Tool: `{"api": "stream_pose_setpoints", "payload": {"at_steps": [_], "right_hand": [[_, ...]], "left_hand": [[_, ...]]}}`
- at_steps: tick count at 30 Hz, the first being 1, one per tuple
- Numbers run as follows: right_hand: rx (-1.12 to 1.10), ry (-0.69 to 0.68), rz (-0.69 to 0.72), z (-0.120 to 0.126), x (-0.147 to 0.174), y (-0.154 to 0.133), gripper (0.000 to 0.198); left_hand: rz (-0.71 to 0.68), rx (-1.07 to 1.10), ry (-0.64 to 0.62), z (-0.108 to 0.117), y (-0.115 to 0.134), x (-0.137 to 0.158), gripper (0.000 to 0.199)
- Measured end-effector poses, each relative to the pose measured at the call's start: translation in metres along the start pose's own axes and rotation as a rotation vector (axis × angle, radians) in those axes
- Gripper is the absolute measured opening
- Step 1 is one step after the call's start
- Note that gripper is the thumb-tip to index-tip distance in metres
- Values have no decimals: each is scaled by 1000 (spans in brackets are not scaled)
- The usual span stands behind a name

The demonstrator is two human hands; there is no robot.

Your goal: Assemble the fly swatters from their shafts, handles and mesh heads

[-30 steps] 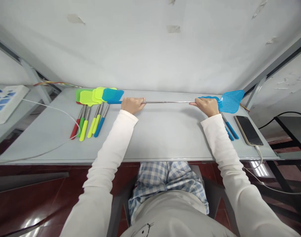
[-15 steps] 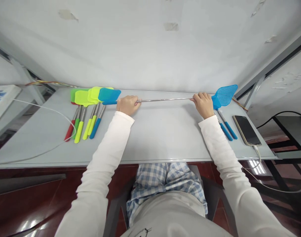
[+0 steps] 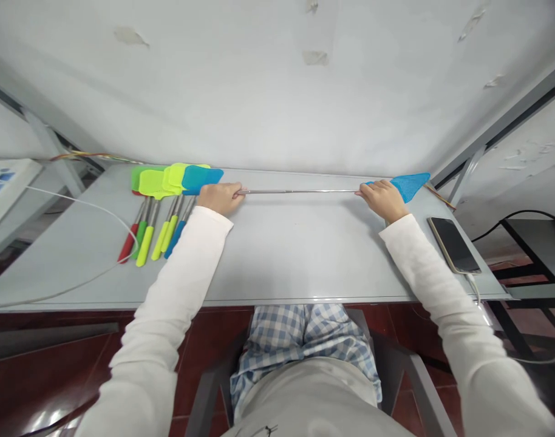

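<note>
A blue fly swatter (image 3: 300,191) lies stretched sideways between both hands above the tabletop (image 3: 300,255). The left grip (image 3: 219,198) closes round one end, the right grip (image 3: 383,199) beside its mesh head (image 3: 411,185); knuckles face up, forearms (image 3: 181,273) reaching forward, spread apart.

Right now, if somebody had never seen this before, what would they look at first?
Probably the long, thin metal rod stretched between the left hand and the right hand, with a blue mesh paddle just past the right one. Next, the bright red, green, yellow and blue swatters bunched on the table's left, then the dark-screened phone at its right.
</note>
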State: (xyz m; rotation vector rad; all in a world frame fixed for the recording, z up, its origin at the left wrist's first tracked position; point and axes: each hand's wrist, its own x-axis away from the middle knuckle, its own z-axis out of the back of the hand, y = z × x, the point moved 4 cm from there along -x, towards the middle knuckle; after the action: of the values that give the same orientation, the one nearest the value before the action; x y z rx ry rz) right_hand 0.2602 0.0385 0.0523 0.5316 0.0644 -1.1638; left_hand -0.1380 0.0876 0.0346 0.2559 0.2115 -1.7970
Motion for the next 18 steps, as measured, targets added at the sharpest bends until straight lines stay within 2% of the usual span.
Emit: {"api": "stream_pose_setpoints", "payload": {"at_steps": [5,9,14,18], "right_hand": [[5,-53,184,16,9,7,53],[45,-162,101,10,15,25,61],[57,-218,85,2,15,28,64],[53,-240,170,11,5,-4,61]], "left_hand": [[-116,-104,-72,3,-18,11,24],[-105,-120,-137,5,-15,17,32],[-104,-127,-217,0,20,21,41],[-204,-89,-273,-5,66,22,42]]}}
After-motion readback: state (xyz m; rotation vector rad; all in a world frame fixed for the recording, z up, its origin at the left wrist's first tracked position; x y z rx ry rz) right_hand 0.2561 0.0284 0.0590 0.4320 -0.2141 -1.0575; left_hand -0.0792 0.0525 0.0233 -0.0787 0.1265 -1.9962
